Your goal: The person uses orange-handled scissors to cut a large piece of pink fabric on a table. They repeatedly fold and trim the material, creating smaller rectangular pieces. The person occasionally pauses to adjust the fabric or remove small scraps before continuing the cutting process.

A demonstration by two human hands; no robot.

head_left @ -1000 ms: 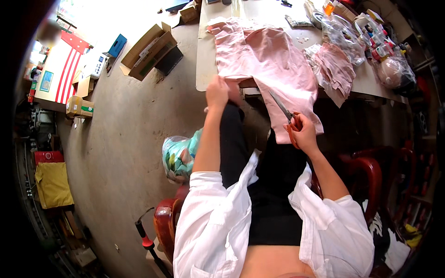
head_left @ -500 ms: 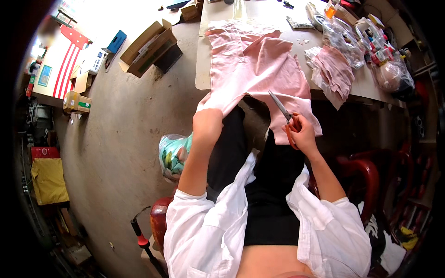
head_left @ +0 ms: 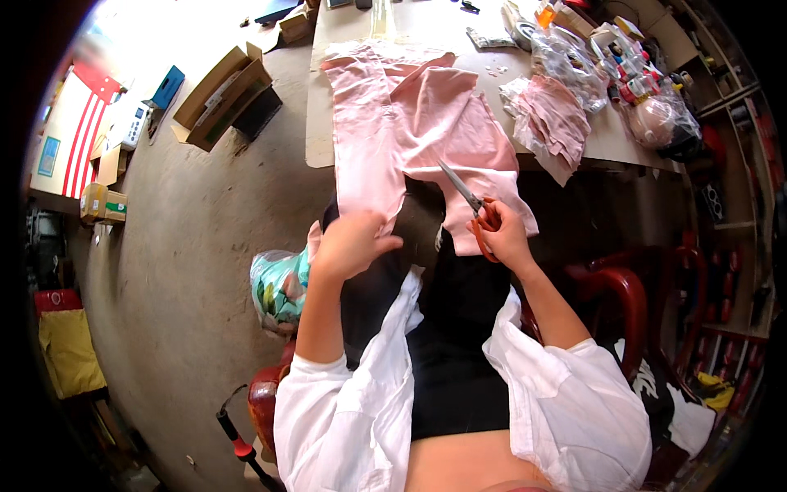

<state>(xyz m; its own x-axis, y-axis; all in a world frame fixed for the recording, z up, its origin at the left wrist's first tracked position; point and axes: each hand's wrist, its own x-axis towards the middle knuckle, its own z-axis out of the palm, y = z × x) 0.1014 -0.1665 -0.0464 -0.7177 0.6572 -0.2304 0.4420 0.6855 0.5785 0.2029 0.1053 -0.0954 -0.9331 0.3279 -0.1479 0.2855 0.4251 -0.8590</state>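
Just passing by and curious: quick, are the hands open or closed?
Left hand: thumb spread, over the pink trousers; whether it grips cannot be told.
Right hand: closed around the orange-handled scissors.

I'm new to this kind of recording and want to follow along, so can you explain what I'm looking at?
There's no machine here, just a person working bare-handed. The view comes from a wide fisheye camera worn on the head, looking down, so straight edges bend. A pink garment lies on the table, its two legs hanging over the near edge. To its right are crumpled pink cloth and clear plastic bags. The right hand holds orange-handled scissors. The left hand is at the left leg's lower end; I can't tell whether it grips the fabric.
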